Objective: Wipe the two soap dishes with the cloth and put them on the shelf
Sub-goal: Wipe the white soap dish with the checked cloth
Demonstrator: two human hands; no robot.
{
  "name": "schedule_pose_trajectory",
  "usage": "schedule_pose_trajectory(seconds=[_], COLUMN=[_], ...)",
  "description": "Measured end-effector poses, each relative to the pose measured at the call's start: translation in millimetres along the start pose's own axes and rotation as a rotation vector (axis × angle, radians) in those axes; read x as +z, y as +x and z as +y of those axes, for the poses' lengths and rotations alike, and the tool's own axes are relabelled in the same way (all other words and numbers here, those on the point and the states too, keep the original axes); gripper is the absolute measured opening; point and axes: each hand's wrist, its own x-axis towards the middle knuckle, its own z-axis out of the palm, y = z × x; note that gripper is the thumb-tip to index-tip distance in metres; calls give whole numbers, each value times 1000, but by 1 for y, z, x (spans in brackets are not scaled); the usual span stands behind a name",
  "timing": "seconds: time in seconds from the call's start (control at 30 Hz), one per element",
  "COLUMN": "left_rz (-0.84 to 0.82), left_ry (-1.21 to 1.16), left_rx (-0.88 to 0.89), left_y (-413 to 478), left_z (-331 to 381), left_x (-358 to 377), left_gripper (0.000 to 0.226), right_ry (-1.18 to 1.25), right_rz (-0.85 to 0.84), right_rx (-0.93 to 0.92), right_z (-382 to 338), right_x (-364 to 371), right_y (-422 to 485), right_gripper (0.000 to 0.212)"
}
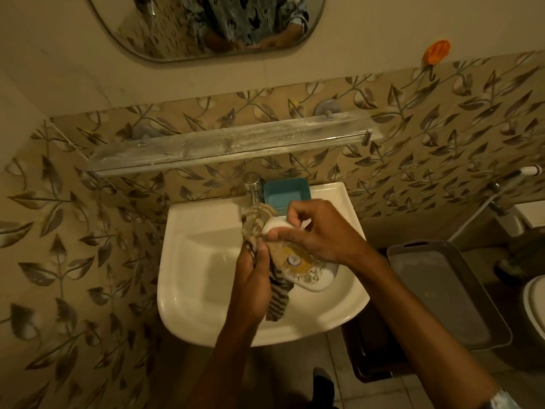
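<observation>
A white soap dish point(312, 277) with a yellow and patterned print is held over the white sink point(188, 305). My right hand point(318, 231) grips its upper end from above. My left hand point(253, 276) clutches a striped brown cloth point(278, 302) and presses it against the dish's left side. A second soap dish point(286, 194), blue and rectangular, sits on the sink's back rim beside the tap. The clear glass shelf point(230, 143) hangs on the wall above the sink, with nothing on it.
A chrome tap point(253, 187) stands at the sink's back. A mirror point(206, 25) hangs above the shelf. An orange holder point(436, 51) sticks to the wall at upper right. A grey bin point(445, 293) and a toilet point(535, 305) stand to the right.
</observation>
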Motion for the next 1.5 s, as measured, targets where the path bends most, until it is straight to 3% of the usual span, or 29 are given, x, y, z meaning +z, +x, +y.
schedule_pose_trajectory(seconds=[0.13,0.2,0.27,0.33,0.43,0.5,0.63,0.73,0.83,0.9,0.97,1.07,1.2,1.33,1.4,1.5], left_rz=[-266,-247,-96,49,105,94,83,58,2,-21,2,43,-20,-86,-87,-137], left_ry=[141,127,73,13,43,31,-3,18,124,221,297,310,342,342,247,491], left_rx=[7,0,28,52,113,103,97,143,358,451,462,437,397,505,491,590], left_y=[21,22,24,26,29,29,19,7,-11,-30,-53,-53,-9,-10,-26,-41], left_z=[14,11,6,4,5,5,2,0,-7,-22,-41,-39,8,6,-12,-32], left_x=[-15,-17,-17,-18,-18,-12,6,14,18,24,28,31,28,44,49,37], left_gripper=[30,31,28,23,18,21,21,19,37,46,56,62,52,49,46,50], right_ry=[-10,16,75,295,822,1005,706,696,683,758,888,1045,943,1180,1316,1499], right_rz=[-195,-95,135,262,25,-47,124,169,202,206,253,306,333,363,394,481], right_rx=[10,-7,59,294,493,444,371,446,528,574,627,570,451,429,479,563], right_z=[2,-1,-3,-1,9,10,9,7,13,19,19,14,6,3,4,10], right_x=[11,7,7,15,26,32,59,71,68,66,64,70,73,52,43,40], right_y=[-7,-5,-6,-12,-31,-40,-42,-45,-47,-44,-42,-42,-41,-27,-26,-32], right_gripper=[40,37,32,28,34,41,43,43,34,23,29,54,64,88,85,75])
